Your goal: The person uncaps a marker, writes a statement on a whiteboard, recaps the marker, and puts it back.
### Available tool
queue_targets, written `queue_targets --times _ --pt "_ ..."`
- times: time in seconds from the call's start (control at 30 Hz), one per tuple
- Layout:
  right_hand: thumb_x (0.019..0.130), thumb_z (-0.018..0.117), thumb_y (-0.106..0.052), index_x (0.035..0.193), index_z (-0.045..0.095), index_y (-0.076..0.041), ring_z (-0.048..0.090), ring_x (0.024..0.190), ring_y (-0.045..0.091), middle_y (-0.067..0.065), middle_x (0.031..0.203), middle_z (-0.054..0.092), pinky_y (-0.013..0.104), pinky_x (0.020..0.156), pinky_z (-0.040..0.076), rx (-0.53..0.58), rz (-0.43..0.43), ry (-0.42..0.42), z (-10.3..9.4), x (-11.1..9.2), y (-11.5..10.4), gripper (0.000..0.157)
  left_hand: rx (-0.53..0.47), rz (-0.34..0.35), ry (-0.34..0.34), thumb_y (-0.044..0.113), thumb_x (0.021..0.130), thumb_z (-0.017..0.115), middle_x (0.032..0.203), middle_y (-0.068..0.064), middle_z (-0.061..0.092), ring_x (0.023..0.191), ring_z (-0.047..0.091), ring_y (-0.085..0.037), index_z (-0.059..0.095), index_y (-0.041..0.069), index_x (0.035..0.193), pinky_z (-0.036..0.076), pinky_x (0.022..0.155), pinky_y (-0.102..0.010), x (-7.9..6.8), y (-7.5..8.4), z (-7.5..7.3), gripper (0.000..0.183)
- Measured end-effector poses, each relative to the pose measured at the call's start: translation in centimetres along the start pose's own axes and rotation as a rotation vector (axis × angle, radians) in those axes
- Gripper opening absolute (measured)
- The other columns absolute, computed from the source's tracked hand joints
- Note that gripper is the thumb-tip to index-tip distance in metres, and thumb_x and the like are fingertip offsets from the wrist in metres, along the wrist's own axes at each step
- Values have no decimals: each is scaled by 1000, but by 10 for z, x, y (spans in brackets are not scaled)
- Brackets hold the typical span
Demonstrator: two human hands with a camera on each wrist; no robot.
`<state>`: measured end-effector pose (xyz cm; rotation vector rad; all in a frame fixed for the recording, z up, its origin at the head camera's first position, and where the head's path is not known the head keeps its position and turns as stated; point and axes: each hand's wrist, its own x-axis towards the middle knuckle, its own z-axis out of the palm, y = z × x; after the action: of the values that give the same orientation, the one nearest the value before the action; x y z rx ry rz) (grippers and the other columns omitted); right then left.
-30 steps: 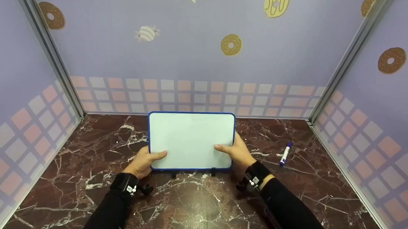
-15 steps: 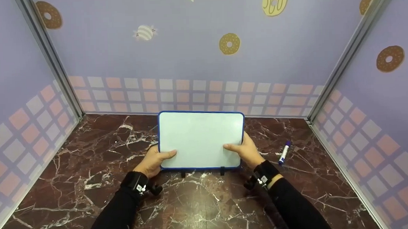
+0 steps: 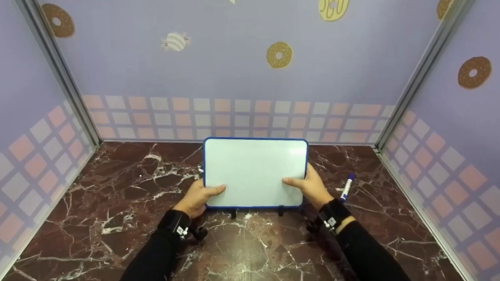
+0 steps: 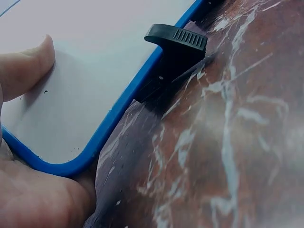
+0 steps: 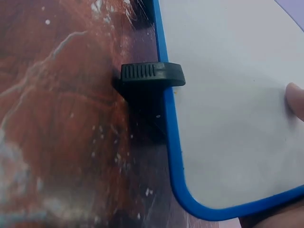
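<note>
A small whiteboard (image 3: 255,170) with a blue frame leans back, its lower edge resting in a dark stand whose front hooks (image 4: 175,37) show at the bottom. My left hand (image 3: 196,197) grips the lower left side, thumb lying on the white face and fingers behind. On the opposite side my right hand (image 3: 313,186) holds the board the same way. The right wrist view shows another stand hook (image 5: 152,73) lapping over the blue rim, with the right thumb (image 5: 295,99) at the edge of the view. The fingers behind the board are hidden.
A white marker (image 3: 347,187) with purple-blue ends lies on the dark red marbled table (image 3: 246,259), right of the right hand. A patterned back wall (image 3: 230,65) rises behind the board, and side walls close in the left and right.
Both hands and the whiteboard with its stand have moved to the right across the table, in small steps. The grip looks the same, and the marker has stayed in place.
</note>
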<state>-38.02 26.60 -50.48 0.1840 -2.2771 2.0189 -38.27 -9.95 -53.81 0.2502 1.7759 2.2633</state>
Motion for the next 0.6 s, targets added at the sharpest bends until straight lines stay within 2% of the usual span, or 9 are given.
queue_targets --times 0.23,0.4,0.6 --pt "89 92 -3 155 48 3 69 117 34 23 134 67 41 96 61 -1 3 10 -8 -2 2 79 3 7 -1 4 101 79 113 -13 83 100 81 -26 78 6 118 67 88 -41 2 -4 8 17" --pt "91 91 -7 159 44 3 67 122 37 25 140 64 45 101 58 -46 32 15 -16 -3 2 83 1 13 -19 3 102 78 116 -15 82 103 81 -26 77 2 122 67 91 -43 5 -6 14 21" --pt "91 91 -9 159 42 4 66 123 37 25 142 62 45 101 57 -60 37 23 -21 -3 3 85 14 28 -24 3 102 77 117 -14 82 104 81 -26 77 2 123 67 91 -43 8 -6 18 22"
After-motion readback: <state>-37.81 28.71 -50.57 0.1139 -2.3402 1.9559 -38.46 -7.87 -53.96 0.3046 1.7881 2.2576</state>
